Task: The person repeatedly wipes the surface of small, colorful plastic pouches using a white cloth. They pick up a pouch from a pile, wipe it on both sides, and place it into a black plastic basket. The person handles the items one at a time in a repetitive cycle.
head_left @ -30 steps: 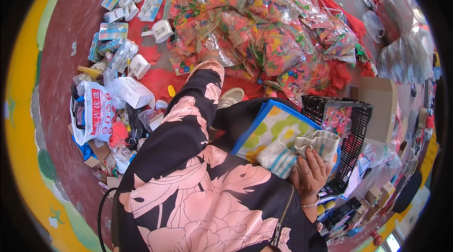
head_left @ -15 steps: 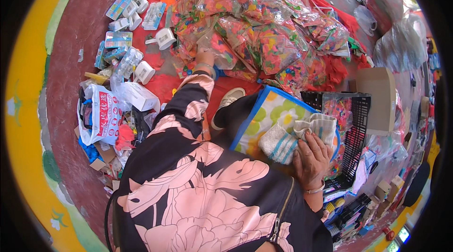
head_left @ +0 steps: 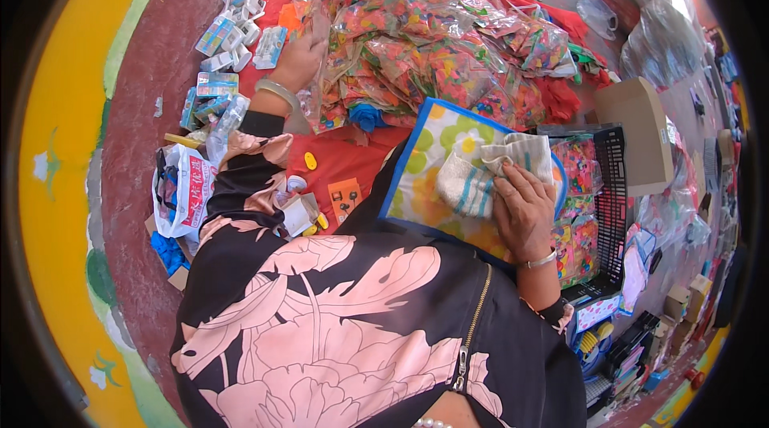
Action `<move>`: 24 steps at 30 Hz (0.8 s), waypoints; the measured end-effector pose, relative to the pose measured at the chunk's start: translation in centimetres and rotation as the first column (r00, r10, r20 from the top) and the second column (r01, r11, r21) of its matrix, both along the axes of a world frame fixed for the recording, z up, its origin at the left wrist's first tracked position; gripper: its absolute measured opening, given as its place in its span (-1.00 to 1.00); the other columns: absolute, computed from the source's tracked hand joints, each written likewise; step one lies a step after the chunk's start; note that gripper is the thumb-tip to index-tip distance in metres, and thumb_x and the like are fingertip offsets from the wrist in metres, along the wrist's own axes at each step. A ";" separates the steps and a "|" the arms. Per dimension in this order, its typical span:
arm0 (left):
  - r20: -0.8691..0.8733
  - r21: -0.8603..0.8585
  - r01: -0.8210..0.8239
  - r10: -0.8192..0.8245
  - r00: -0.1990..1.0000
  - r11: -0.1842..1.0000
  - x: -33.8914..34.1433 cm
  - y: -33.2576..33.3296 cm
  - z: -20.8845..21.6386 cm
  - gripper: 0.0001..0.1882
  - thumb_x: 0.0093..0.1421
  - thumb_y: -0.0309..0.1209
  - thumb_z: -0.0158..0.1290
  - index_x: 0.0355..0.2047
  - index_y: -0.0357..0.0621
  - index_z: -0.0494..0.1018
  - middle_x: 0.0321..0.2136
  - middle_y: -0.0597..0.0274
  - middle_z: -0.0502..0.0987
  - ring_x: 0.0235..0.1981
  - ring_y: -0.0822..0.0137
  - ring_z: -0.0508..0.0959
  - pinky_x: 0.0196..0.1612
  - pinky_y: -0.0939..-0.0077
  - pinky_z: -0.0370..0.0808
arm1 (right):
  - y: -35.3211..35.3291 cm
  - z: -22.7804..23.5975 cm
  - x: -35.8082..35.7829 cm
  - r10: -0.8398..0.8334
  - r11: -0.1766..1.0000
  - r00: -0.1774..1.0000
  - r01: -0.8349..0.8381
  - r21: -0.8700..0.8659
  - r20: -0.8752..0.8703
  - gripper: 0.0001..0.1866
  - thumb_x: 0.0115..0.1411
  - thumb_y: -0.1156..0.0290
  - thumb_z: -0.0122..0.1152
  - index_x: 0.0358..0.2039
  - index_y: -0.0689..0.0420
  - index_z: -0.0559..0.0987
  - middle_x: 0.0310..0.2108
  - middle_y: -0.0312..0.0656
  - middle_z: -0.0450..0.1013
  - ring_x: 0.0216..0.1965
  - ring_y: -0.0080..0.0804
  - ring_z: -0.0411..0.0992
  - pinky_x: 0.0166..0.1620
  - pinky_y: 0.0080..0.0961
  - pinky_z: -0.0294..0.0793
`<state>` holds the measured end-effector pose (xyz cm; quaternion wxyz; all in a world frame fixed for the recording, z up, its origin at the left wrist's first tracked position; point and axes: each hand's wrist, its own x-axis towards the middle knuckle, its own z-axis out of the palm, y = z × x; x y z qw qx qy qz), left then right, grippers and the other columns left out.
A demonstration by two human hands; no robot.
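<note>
My left hand [head_left: 300, 61] reaches to the left edge of a large heap of clear plastic bags [head_left: 432, 59] filled with bright, multicoloured small pieces. Its fingers are blurred and partly lost against the plastic, so their grip is unclear. A bangle circles that wrist. On my lap, my right hand [head_left: 525, 207] lies open over a white cloth with blue-green stripes [head_left: 467, 183], fingers stretched across it. Beneath the cloth is a flat, flower-patterned piece with blue edging [head_left: 412, 179].
Right of my lap stands a black plastic crate [head_left: 610, 211] holding bags, with a cardboard box [head_left: 637, 135] behind. White scoops and packets [head_left: 228, 35] lie at left, above a white carrier bag [head_left: 180, 195]. Yellow pieces and an orange card [head_left: 344, 197] rest on red cloth [head_left: 320, 162].
My left hand has moved left along the heap, and its bags have shifted and bunched together. My right hand stays on the striped cloth. The view has shifted somewhat, uncovering the orange card.
</note>
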<state>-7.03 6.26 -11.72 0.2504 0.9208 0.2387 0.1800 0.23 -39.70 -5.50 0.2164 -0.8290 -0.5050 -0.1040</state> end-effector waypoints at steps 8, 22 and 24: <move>0.514 -0.684 0.538 -0.197 0.835 0.492 -0.4 -11.1 16.2 -0.79 0.27 -0.38 -0.04 -0.16 -0.19 0.46 -0.32 0.33 0.53 -0.30 0.48 0.53 -0.27 0.60 0.47 | -2.7 0.8 -1.8 -0.164 0.982 0.978 0.174 0.075 -0.133 -0.69 -0.09 0.51 0.19 -0.25 0.18 0.55 -0.14 -0.10 0.49 -0.10 -0.14 0.42 -0.01 -0.29 0.37; 0.184 -0.976 0.207 -0.261 0.948 0.064 -0.4 -20.8 1.8 -0.83 0.26 -0.33 -0.03 -0.25 -0.17 0.42 -0.38 0.36 0.49 -0.40 0.54 0.50 -0.32 0.66 0.45 | -15.8 -2.4 -0.9 -0.221 0.427 0.517 0.814 0.394 -0.827 -0.70 0.08 0.66 -0.03 -0.16 0.29 0.52 -0.20 -0.21 0.47 -0.22 -0.50 0.45 -0.11 -0.61 0.42; 0.221 -0.961 0.252 -0.228 0.948 0.117 -1.1 -21.5 2.4 -0.83 0.26 -0.33 -0.02 -0.27 -0.17 0.43 -0.41 0.38 0.49 -0.43 0.58 0.47 -0.38 0.68 0.41 | -16.3 -0.5 -0.4 -0.140 0.301 0.551 0.815 0.495 -0.823 -0.70 0.16 0.62 0.01 -0.06 0.29 0.46 -0.21 -0.17 0.48 -0.22 -0.46 0.47 -0.15 -0.58 0.47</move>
